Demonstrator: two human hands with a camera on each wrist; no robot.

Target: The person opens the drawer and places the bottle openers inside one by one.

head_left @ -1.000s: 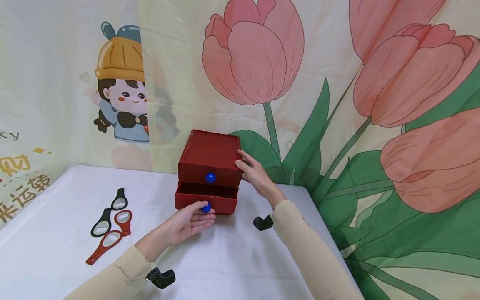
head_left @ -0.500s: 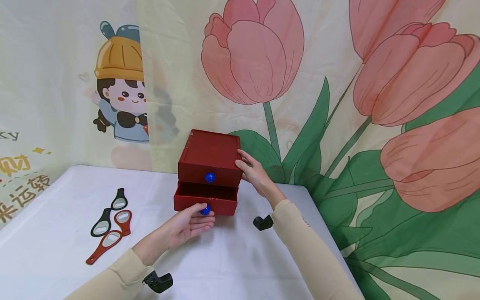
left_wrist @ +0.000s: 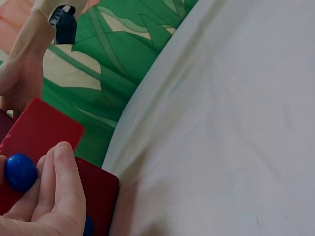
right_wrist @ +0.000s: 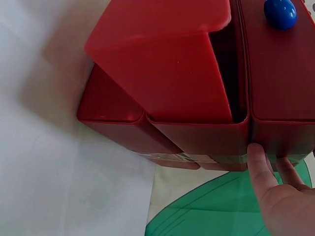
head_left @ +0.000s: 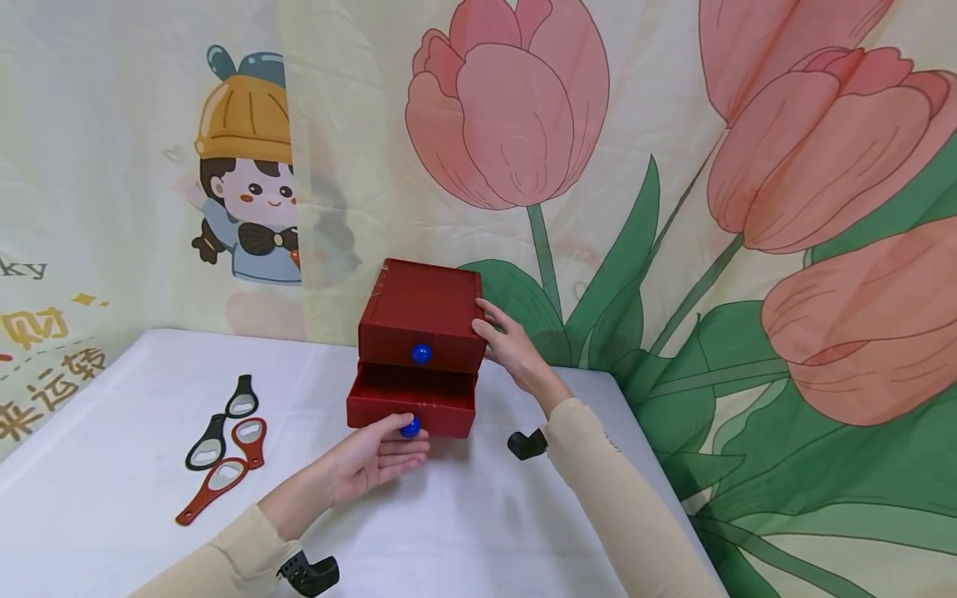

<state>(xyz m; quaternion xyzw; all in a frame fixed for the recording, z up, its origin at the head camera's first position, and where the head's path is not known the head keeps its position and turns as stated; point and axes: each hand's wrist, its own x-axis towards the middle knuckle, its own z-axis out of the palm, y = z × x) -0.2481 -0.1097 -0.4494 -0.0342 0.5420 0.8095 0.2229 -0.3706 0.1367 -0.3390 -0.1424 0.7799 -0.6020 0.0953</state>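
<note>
A dark red box of stacked drawers (head_left: 422, 295) stands on the white-covered table in the head view. My left hand (head_left: 370, 461) pinches the blue knob (head_left: 409, 427) of a drawer (head_left: 449, 421) that is pulled partway out; its visible inside is bare. The drawer above, with its own blue knob (head_left: 422, 354), is closed. My right hand (head_left: 516, 345) rests its fingers against the box's right side. In the right wrist view a closed lowest tier (right_wrist: 110, 98) shows beneath the pulled-out drawer, and the right hand (right_wrist: 285, 201) touches the side wall.
Several small paddle-shaped tools with round heads, including a black one (head_left: 205, 448) and a red one (head_left: 213, 490), lie left of the box. A tulip-printed cloth (head_left: 508, 124) hangs behind. The table's right edge (head_left: 650, 448) runs beside the right forearm.
The drawer has slid farther out towards me, and my left hand has come back with its knob. My right hand has kept its place on the box's side.
</note>
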